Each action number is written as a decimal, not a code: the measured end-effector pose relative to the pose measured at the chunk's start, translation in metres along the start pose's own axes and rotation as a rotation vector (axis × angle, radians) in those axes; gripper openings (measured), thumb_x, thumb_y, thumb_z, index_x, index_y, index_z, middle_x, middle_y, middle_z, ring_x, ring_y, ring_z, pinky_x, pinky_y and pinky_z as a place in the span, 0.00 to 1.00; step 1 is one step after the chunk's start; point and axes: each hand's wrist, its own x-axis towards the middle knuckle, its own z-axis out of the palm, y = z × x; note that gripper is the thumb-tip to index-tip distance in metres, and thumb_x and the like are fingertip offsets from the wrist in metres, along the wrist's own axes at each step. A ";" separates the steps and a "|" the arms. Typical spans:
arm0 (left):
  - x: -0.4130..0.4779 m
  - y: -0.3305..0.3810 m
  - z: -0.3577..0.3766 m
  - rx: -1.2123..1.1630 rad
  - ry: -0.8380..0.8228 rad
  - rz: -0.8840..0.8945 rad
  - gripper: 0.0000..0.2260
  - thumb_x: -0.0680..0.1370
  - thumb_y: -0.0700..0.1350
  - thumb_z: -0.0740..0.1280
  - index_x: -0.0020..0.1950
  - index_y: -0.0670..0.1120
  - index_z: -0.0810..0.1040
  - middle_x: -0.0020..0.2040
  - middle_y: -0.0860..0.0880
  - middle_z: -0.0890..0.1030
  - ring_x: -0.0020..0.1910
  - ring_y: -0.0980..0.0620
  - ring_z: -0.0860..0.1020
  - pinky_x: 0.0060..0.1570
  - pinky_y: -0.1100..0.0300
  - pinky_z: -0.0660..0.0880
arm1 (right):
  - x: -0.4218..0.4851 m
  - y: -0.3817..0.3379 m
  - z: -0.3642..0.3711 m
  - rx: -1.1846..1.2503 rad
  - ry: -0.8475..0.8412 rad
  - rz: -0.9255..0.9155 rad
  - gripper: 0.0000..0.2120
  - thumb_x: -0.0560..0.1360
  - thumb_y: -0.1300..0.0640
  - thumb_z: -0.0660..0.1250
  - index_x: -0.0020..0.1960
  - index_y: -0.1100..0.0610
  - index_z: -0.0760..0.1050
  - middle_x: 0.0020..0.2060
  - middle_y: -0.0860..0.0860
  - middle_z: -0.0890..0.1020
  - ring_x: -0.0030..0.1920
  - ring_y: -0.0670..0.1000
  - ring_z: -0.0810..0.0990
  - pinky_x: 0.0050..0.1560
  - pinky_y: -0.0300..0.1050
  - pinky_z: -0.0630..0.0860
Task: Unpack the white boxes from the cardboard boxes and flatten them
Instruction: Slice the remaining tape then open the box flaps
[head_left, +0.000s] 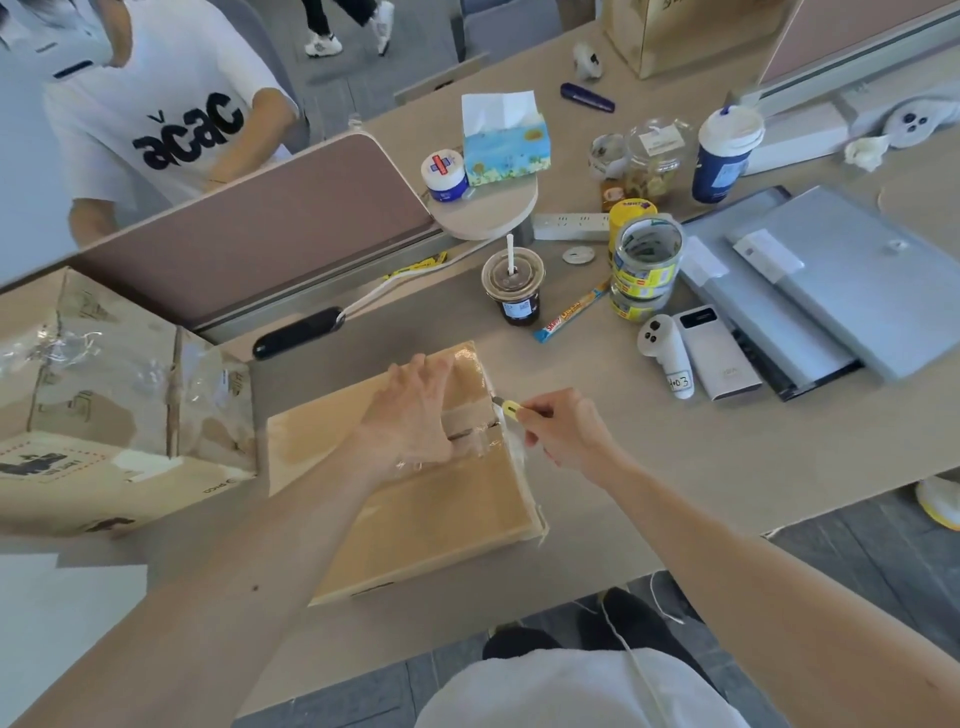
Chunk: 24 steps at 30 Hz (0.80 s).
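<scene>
Cutting stage, near box. The flat cardboard box (415, 499) lies on the surface (649, 467) right in front of the person, taped shut; no white boxes are visible, so presumably they are inside.

Left hand (410, 415): fingers spread flat on the lid beside the taped seam. Judged purpose: to pin the box down so it does not slide under the blade.

Right hand (563, 431): fingers curled round a small yellow cutter (511, 409), tip at the box's right edge where the clear tape (475, 431) wraps over. The blade points toward the seam, beside the left fingers, so a slip is a risk.

Left of it, just beside: a larger cardboard box (104, 415), top covered in wrinkled tape, not opened as far as I can tell.

Further back: an iced drink cup (513, 291) with a straw, stacked tape rolls (647, 260), closed laptops (831, 280), then a tissue box (506, 143) on a small shelf. All sit well apart from the cutting, leaving room to flatten.
</scene>
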 end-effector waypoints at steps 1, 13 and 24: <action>0.000 -0.001 0.000 -0.004 0.002 0.005 0.51 0.62 0.75 0.68 0.74 0.52 0.49 0.67 0.43 0.64 0.71 0.31 0.62 0.70 0.38 0.65 | 0.001 0.000 0.001 -0.003 -0.007 -0.003 0.12 0.78 0.58 0.63 0.42 0.59 0.84 0.29 0.48 0.80 0.23 0.43 0.67 0.27 0.39 0.67; 0.003 -0.005 -0.001 -0.023 0.000 -0.012 0.47 0.61 0.66 0.69 0.75 0.55 0.52 0.68 0.45 0.65 0.68 0.30 0.65 0.62 0.42 0.73 | -0.001 -0.001 -0.008 -0.186 -0.114 -0.147 0.15 0.74 0.63 0.63 0.29 0.65 0.75 0.21 0.45 0.73 0.22 0.44 0.64 0.25 0.33 0.63; 0.002 -0.003 0.002 -0.022 -0.014 -0.030 0.47 0.63 0.64 0.69 0.77 0.56 0.53 0.73 0.45 0.61 0.74 0.30 0.59 0.65 0.42 0.71 | -0.020 0.012 -0.007 -0.124 -0.127 -0.134 0.19 0.76 0.62 0.63 0.26 0.62 0.72 0.19 0.46 0.69 0.21 0.45 0.60 0.25 0.37 0.61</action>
